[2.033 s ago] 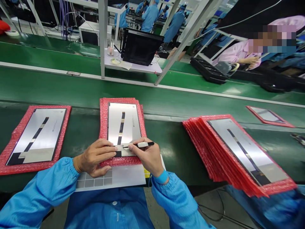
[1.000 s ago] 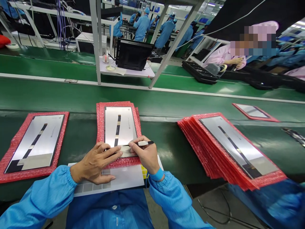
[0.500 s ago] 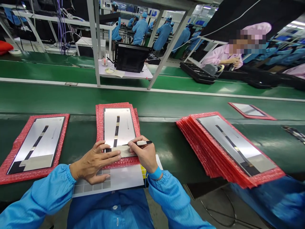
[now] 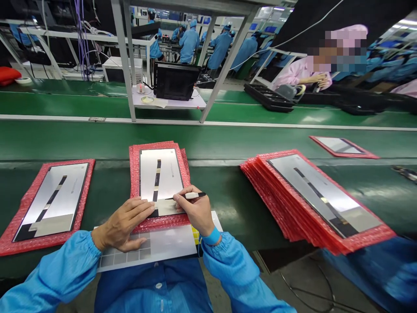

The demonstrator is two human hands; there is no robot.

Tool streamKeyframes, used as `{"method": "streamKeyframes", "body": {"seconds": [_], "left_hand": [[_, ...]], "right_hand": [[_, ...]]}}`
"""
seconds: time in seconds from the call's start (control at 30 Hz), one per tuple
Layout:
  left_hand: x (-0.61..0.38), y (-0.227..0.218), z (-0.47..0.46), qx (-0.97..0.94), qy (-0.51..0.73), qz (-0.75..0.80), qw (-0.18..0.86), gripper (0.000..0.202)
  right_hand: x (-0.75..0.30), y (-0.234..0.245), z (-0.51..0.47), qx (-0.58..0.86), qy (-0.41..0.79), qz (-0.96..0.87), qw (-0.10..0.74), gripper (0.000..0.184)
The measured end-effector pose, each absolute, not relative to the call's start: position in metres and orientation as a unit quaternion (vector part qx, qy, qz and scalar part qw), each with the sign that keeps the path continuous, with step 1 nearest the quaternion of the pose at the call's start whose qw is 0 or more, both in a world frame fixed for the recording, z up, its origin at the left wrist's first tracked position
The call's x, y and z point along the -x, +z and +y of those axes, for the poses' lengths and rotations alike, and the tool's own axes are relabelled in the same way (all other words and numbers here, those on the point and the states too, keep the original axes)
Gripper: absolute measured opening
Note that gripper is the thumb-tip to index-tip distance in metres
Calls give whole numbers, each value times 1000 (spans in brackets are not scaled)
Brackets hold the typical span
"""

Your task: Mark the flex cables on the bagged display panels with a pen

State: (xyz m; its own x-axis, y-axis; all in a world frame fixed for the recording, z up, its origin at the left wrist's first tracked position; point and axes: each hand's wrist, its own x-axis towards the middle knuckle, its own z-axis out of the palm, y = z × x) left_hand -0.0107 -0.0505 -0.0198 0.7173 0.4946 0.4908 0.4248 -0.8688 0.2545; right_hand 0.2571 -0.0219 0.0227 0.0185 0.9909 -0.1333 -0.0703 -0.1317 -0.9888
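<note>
Directly before me a display panel [image 4: 168, 174] lies on a stack of red bubble-wrap sleeves [image 4: 134, 167], a dark flex cable [image 4: 157, 179] running up its silvery back. My left hand [image 4: 125, 221] rests flat with fingers stretched out, the fingertips on the panel's lower left beside the grey strip [image 4: 168, 208]. In a pinch grip, my right hand [image 4: 196, 211] holds a slim white tool with a black end, like a pen [image 4: 194, 195]. Its tip meets the panel near the upper edge of the grey strip. Under both hands lies a sheet with a grid of grey squares [image 4: 163, 247].
Another panel [image 4: 61, 191] on red wrap lies at left. A tall, slanting stack of wrapped panels [image 4: 322, 191] stands at right, overhanging the bench edge. Farther back are a single panel [image 4: 340, 145], a black monitor [image 4: 177, 81] on a shelf, metal posts, and a co-worker in pink [image 4: 298, 74].
My left hand has drawn back slightly to the left, its fingers now less far across the grey strip. The right hand stays nearly in place with the pen. The view has shifted slightly.
</note>
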Motion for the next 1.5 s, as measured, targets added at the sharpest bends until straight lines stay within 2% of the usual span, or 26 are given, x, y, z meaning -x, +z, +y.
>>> {"method": "streamKeyframes", "body": {"seconds": [0.17, 0.3, 0.4, 0.47, 0.57, 0.6, 0.73, 0.87, 1.27, 1.5], "left_hand": [[-3, -15, -57, -913, 284, 291, 15, 76], [-5, -5, -53, -861, 364, 349, 71, 42], [0, 0, -42, -751, 420, 492, 135, 25], [4, 0, -32, -673, 419, 576, 202, 31], [9, -4, -19, -615, 411, 616, 272, 45], [10, -5, -15, -606, 412, 618, 284, 48], [8, -7, -2, -569, 410, 623, 345, 51], [5, -6, 5, -540, 402, 630, 386, 52], [3, -7, 10, -500, 398, 618, 459, 58], [1, -4, 10, -499, 397, 618, 460, 57]], "right_hand": [[-257, 19, -22, 506, 560, -438, 489, 42], [-261, 20, -22, 484, 556, -460, 496, 36], [-272, 24, -21, 458, 520, -481, 537, 37], [-282, 27, -21, 470, 465, -511, 549, 34], [-295, 27, -24, 519, 359, -609, 480, 23], [-298, 25, -25, 524, 334, -642, 449, 25], [-304, 9, -29, 492, 278, -732, 381, 53], [-305, -6, -31, 505, 216, -771, 323, 57], [-302, -9, -31, 537, 172, -791, 237, 59], [-302, -11, -30, 551, 145, -796, 205, 60]]}}
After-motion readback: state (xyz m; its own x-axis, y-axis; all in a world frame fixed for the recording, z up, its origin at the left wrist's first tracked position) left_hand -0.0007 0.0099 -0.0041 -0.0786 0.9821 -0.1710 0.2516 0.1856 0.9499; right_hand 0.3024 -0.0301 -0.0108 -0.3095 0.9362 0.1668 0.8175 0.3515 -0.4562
